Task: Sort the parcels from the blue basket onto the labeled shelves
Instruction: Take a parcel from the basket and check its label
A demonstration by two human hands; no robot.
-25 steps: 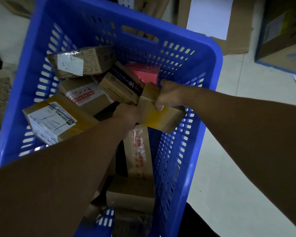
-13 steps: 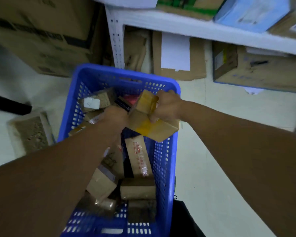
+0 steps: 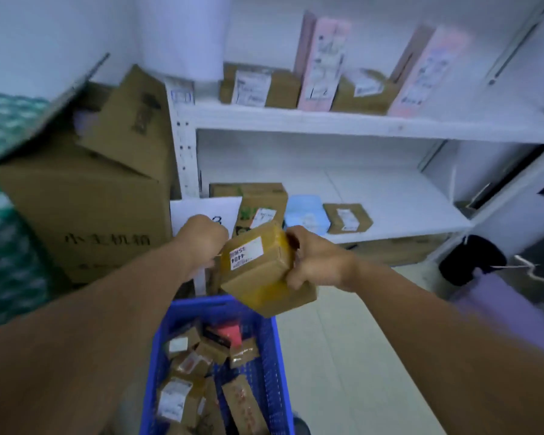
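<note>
I hold a small brown cardboard parcel (image 3: pixel 266 268) wrapped in yellowish tape, with a white label reading 4404, above the far end of the blue basket (image 3: pixel 270 346). My left hand (image 3: pixel 203 238) grips its left side and my right hand (image 3: pixel 314 262) grips its right side. Several small parcels (image 3: pixel 189 362) lie in the basket below. In front stand white shelves (image 3: pixel 343 124). The upper shelf carries brown boxes and pink boxes (image 3: pixel 322 64). The lower shelf (image 3: pixel 405 221) holds a green-printed box, a light blue parcel (image 3: pixel 305 216) and a flat brown parcel (image 3: pixel 346 218).
A large open cardboard box (image 3: pixel 88 189) stands on the floor to the left of the shelf post. A white sheet with a number (image 3: pixel 208 211) hangs at the lower shelf's left end. A black object (image 3: pixel 470 259) sits on the floor at the right.
My view has swung up from the basket to the shelves. Both hands have lifted the taped parcel out of the basket and turned it so that its label faces me.
</note>
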